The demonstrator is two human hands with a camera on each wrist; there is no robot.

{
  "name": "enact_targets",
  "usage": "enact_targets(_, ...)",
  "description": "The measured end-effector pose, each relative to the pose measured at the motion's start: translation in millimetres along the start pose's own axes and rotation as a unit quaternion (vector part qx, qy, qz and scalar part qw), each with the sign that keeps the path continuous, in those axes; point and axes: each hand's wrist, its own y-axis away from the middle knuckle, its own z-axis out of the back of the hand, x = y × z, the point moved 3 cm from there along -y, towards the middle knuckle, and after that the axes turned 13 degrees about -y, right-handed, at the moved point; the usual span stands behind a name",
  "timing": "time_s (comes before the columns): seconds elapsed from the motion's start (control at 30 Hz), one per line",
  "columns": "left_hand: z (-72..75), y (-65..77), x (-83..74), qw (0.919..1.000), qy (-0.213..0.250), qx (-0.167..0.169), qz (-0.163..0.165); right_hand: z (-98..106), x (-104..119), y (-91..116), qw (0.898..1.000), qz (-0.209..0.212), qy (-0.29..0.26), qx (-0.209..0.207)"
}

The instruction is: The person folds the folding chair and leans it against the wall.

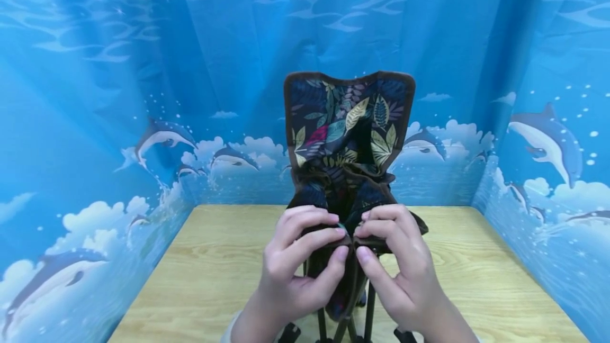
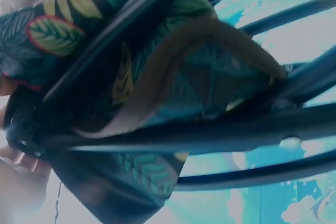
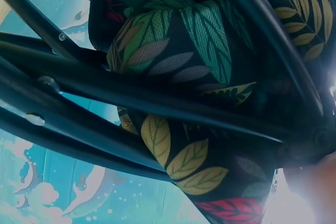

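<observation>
A folding chair (image 1: 305,105) with dark leaf-print fabric and brown edging stands in front of me, partly folded, its backrest upright at the far side. My left hand (image 1: 300,263) pinches the near left front corner of its seat between thumb and fingers. Close beside it, my right hand (image 1: 405,263) pinches the near right corner in the same way. The two corners are drawn nearly together, and the seat fabric (image 3: 202,51) sags in a fold between them. Black tubes (image 2: 236,127) of the frame run past the fabric in both wrist views.
The chair's thin legs (image 1: 370,306) come down over a light wood-grain table (image 1: 229,258), with black feet (image 1: 289,333) near the bottom edge of the head view. Blue curtains (image 1: 229,57) printed with dolphins and clouds enclose the table at the back and both sides.
</observation>
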Motion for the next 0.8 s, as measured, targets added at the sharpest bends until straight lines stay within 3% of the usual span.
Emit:
enact_targets(0.17, 5.9, 0.3, 1.7, 0.9998, -0.013, -0.009, -0.01, 3, 3, 3, 1.0, 0.004, 0.006, -0.01)
enact_targets(0.4, 12.9, 5.2, 0.9, 0.9988, -0.028, -0.03, -0.029, 3, 9, 4, 0.995, 0.073, 0.012, -0.063)
enact_targets(0.8, 21.1, 13.7, 2.6, 0.9954, -0.033, -0.086, -0.028, 12, 6, 20, 0.985, 0.115, -0.01, -0.129)
